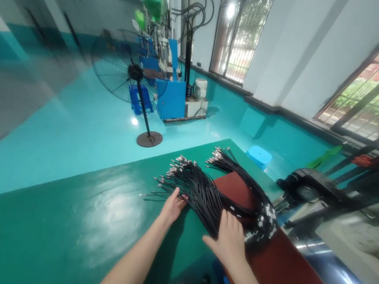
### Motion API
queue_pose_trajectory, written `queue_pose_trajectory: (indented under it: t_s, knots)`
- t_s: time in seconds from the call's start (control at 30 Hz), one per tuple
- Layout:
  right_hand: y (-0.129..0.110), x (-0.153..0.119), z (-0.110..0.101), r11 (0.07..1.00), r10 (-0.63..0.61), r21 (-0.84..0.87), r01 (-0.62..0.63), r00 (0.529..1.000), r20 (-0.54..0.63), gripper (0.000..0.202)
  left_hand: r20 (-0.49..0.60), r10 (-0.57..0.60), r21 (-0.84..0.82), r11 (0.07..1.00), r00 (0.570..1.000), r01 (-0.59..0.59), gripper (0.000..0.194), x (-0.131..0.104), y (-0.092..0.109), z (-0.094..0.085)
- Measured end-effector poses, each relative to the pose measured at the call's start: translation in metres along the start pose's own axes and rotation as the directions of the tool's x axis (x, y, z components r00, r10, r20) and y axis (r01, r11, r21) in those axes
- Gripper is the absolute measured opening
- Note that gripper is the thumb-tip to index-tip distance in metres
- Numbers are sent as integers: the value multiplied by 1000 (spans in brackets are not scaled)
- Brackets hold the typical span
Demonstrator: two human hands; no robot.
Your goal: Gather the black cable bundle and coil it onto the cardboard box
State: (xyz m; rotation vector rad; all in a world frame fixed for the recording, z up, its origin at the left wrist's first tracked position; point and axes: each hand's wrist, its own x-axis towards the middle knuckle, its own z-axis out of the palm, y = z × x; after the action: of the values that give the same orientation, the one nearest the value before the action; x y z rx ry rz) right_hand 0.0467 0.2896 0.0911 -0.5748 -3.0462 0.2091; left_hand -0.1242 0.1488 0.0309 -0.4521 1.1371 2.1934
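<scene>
Both hands on the black cable bundle (204, 194) — left hand (172, 206) and right hand (229, 240) spread flat — green table (64, 219).

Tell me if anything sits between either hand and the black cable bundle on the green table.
Nothing visible does. The left hand and the right hand both already rest on the black cable bundle, which lies across the green table.
</scene>
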Motion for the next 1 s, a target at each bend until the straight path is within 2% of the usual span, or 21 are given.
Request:
queue_pose_trajectory:
  t_s: [0.07,0.17,0.23,0.33,0.4,0.53,0.6,0.67,0.73,0.8,0.83,0.9,0.97,1.0]
  knots:
    - [-10,19,4,997,49,53,-52,997,62,94,13,19,10,1000,1000,-19,33,12,7,15]
    - [-19,46,11,991,69,116,-74,997,47,94,48,47,84,995,998,-51,38,28,16,35]
    - [-20,61,12,985,73,147,-87,993,97,95,90,81,139,986,993,-93,44,36,17,45]
    - [-19,74,11,982,-26,190,-21,969,245,76,123,124,184,972,985,-146,58,42,15,55]
    - [-16,73,13,977,-146,185,103,960,239,65,125,160,193,964,979,-183,61,40,11,57]
    - [-10,46,22,928,-369,83,362,925,86,65,109,283,228,926,953,-301,58,23,-4,54]
    - [-8,32,21,901,-434,44,432,899,62,66,60,337,251,906,939,-341,55,12,-13,50]
    - [-7,29,12,885,-466,55,463,881,74,58,17,345,260,905,939,-337,46,4,-20,47]
    - [-10,42,0,882,-462,142,449,884,71,39,-1,328,257,913,945,-317,36,0,-24,46]
    - [-15,68,-8,909,-372,213,358,928,28,33,-19,331,262,912,943,-315,33,1,-26,47]
    - [-18,84,-10,937,-299,194,291,954,12,38,-41,344,269,908,938,-321,34,2,-27,48]
    - [-25,118,-6,980,-191,69,187,979,64,59,-97,366,293,899,926,-325,39,6,-27,50]
    - [-32,147,3,986,-164,-12,168,974,153,74,-142,372,315,895,917,-315,42,10,-27,51]
    - [-36,159,7,985,-164,-22,171,969,186,74,-139,370,320,895,919,-312,43,11,-27,52]
